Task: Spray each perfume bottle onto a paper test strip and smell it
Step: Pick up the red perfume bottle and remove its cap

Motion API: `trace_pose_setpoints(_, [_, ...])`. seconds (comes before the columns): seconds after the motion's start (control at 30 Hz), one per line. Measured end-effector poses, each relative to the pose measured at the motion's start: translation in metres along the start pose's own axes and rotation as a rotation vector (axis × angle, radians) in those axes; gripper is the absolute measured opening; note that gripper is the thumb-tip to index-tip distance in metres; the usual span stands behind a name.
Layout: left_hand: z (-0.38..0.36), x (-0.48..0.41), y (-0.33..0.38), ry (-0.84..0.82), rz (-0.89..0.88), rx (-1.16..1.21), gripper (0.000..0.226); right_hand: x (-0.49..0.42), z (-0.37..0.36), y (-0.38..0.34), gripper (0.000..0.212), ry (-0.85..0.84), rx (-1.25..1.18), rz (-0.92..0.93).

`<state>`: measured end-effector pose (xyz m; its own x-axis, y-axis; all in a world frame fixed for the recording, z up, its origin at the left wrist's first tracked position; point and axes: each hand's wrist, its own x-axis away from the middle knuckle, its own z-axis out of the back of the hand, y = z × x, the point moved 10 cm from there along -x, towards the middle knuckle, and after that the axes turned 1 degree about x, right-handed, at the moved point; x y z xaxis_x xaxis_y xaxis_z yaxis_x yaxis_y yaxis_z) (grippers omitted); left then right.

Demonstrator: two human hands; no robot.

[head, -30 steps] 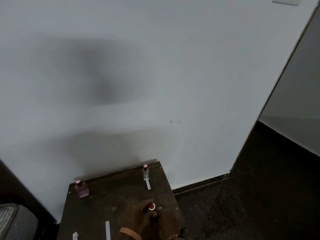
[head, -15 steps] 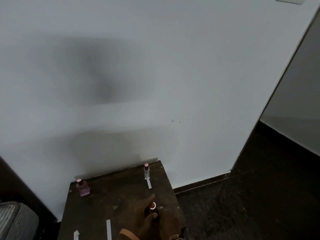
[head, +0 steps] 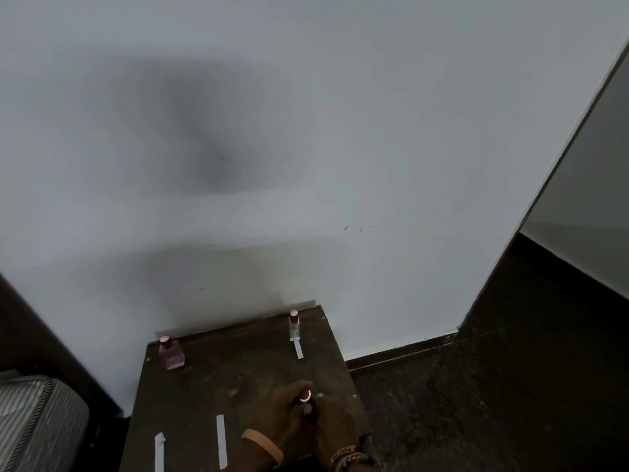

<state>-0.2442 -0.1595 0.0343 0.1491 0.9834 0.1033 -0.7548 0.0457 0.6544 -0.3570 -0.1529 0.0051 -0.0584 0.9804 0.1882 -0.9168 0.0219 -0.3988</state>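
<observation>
On a small dark table [head: 211, 376] both my hands hold a dark perfume bottle with a red cap [head: 305, 396] near the front right. My left hand [head: 284, 415], with an orange wristband, wraps it from the left, one finger stretched beside the cap. My right hand [head: 335, 427], with a beaded bracelet, closes on it from the right. A pink bottle [head: 171, 354] stands at the back left. At the back right stands a clear bottle [head: 294, 324], a paper strip [head: 298, 349] lying before it. Two more strips [head: 221, 441] [head: 159, 451] lie at the front left.
A white wall [head: 306, 131] rises right behind the table. A grey ribbed suitcase [head: 34, 424] stands low on the left. Dark floor [head: 493, 386] spreads to the right, past a wall corner [head: 457, 327].
A finger of my left hand has risen from under the red cap to beside it. The bottle and both hands stay in the same spot.
</observation>
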Motion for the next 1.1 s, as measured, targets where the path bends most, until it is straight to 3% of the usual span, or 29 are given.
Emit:
trace_pose_setpoints(0.23, [0.007, 0.006, 0.002, 0.039, 0.031, 0.086, 0.051, 0.003, 0.003, -0.007, 0.031, 0.001, -0.031, 0.027])
trace_pose_setpoints(0.4, [0.008, 0.003, 0.000, 0.033, 0.025, 0.085, 0.040, 0.003, 0.003, -0.009, 0.029, -0.029, -0.056, 0.024])
trace_pose_setpoints(0.53, [0.006, 0.004, 0.002, 0.037, 0.006, 0.041, 0.049, 0.005, 0.002, -0.007, 0.029, -0.018, -0.079, 0.020])
trace_pose_setpoints(0.67, [0.001, 0.002, 0.001, 0.005, -0.026, 0.049, 0.040, 0.008, 0.004, -0.008, 0.031, 0.000, -0.059, 0.042])
trace_pose_setpoints(0.87, [0.002, 0.002, 0.000, 0.002, -0.015, 0.060, 0.048, 0.007, 0.003, -0.011, 0.028, -0.006, -0.089, 0.030])
trace_pose_setpoints(1.1, [0.008, -0.001, 0.001, 0.041, -0.049, 0.044, 0.037, 0.009, 0.005, -0.012, 0.026, 0.032, -0.081, 0.036])
